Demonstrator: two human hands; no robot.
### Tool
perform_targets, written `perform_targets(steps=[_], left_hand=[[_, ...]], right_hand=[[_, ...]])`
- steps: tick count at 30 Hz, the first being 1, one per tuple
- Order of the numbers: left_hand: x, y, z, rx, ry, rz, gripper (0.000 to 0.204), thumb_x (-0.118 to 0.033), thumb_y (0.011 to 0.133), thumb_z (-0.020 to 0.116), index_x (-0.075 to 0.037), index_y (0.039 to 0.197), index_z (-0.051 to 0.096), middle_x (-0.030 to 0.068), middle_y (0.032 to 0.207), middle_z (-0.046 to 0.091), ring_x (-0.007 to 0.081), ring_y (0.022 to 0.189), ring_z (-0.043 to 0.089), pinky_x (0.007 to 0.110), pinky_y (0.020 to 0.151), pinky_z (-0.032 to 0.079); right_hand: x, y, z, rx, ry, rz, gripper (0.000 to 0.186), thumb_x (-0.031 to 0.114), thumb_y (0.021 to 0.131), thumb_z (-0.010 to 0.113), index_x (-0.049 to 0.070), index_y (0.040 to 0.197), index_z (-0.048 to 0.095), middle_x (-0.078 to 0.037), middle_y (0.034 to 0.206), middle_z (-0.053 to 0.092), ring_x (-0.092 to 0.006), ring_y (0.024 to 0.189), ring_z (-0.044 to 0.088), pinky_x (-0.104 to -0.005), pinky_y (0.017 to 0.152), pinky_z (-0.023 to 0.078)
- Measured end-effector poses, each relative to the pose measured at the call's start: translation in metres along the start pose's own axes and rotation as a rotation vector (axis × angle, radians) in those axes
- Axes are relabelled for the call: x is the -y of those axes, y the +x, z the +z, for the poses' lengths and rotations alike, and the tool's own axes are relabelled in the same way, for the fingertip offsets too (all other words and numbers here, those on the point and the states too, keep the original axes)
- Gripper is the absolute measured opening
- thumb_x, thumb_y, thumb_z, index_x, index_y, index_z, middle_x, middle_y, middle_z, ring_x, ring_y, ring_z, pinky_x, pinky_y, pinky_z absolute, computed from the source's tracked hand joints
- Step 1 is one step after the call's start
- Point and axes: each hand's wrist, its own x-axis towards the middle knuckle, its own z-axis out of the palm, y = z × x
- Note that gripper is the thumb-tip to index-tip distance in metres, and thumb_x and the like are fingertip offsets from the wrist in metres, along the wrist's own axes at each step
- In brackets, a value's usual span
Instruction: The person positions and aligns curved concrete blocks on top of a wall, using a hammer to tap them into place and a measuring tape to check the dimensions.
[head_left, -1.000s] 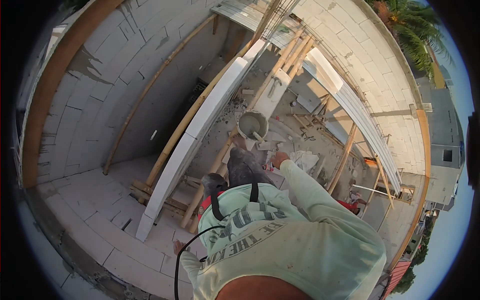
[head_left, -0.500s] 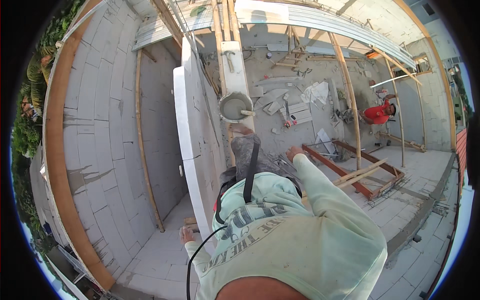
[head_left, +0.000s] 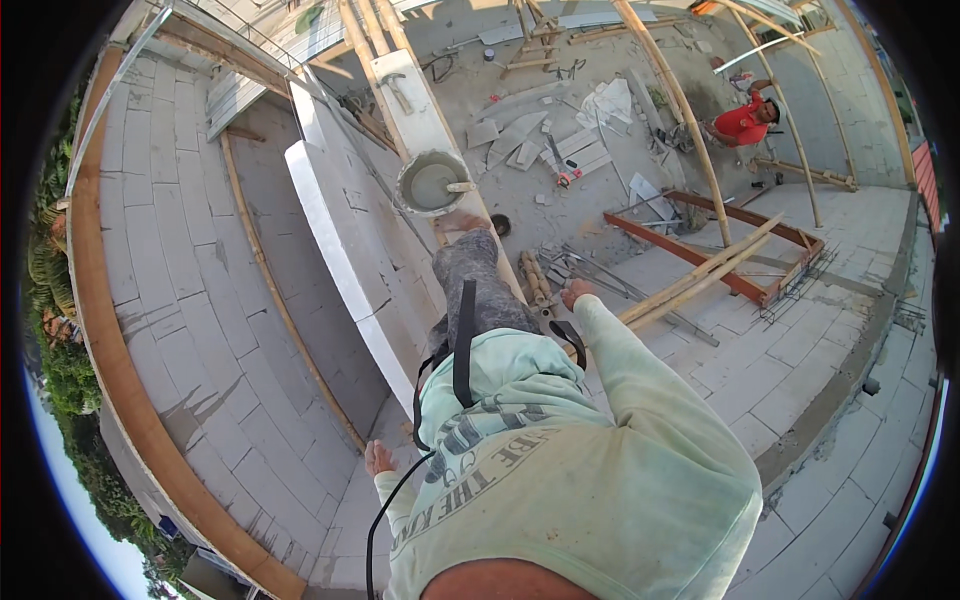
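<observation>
My left hand [head_left: 378,458] hangs with fingers loosely apart, holding nothing, beside the white block wall [head_left: 360,300]. My right hand [head_left: 577,294] hangs out to the right with curled fingers; whether anything is in them is too small to make out. Below me, my bare foot [head_left: 460,222] stands on a narrow scaffold of bamboo poles and a pale plank [head_left: 408,125]. Just ahead of it sits a bucket of grey mortar [head_left: 425,190] with a light handle resting on its rim. A hammer [head_left: 397,95] lies on the plank beyond the bucket.
A co-worker in red [head_left: 740,124] is at the lower floor on the right, among leaning bamboo poles [head_left: 670,85]. A rust-coloured frame [head_left: 760,290], metal bars and block pieces [head_left: 515,135] lie below. A tall block wall [head_left: 180,280] runs along the left.
My view has swung round, so the wall and scaffold now slant leftward and the co-worker is fully in sight. My feet stay at the bucket; both hands still hang at my sides.
</observation>
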Motion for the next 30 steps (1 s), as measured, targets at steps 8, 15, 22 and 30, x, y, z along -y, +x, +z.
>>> perform_targets(steps=[8,15,22,30], left_hand=[[-0.013,-0.008,0.033,-0.067,-0.133,0.063,0.053,-0.036,0.082,0.063,-0.012,0.126,0.047,0.0041,0.098,0.055,0.0196,0.088,0.055,0.041,0.072,0.047],[0.042,-0.019,0.039,-0.107,-0.091,0.114,0.055,-0.036,0.08,0.062,-0.006,0.123,0.049,0.0095,0.099,0.057,0.0194,0.085,0.055,0.036,0.062,0.047],[0.06,-0.061,0.057,-0.058,-0.016,-0.12,0.05,-0.034,0.081,0.061,-0.007,0.122,0.049,0.0046,0.085,0.057,0.0135,0.065,0.051,0.029,0.046,0.041],[0.077,-0.046,0.036,-0.039,-0.143,-0.082,0.058,-0.037,0.081,0.062,-0.006,0.127,0.045,0.0119,0.103,0.058,0.0247,0.082,0.059,0.036,0.057,0.05]], right_hand=[[0.023,0.028,-0.026,-0.083,-0.005,-0.09,0.037,0.032,0.08,0.06,-0.001,0.097,0.063,-0.025,0.102,0.061,-0.0382,0.099,0.058,-0.0428,0.085,0.046],[0.087,0.031,-0.051,-0.074,-0.08,-0.256,0.039,0.034,0.08,0.06,-0.002,0.097,0.063,-0.026,0.101,0.061,-0.0387,0.098,0.058,-0.0428,0.083,0.047],[0.108,0.062,-0.058,-0.062,-0.119,-0.315,0.04,0.035,0.08,0.06,-0.001,0.098,0.062,-0.025,0.101,0.061,-0.0386,0.098,0.058,-0.0418,0.083,0.047],[0.08,0.133,-0.101,-0.277,-0.071,-0.155,0.039,0.031,0.077,0.057,-0.003,0.095,0.062,-0.026,0.102,0.061,-0.0399,0.097,0.058,-0.0419,0.084,0.047]])
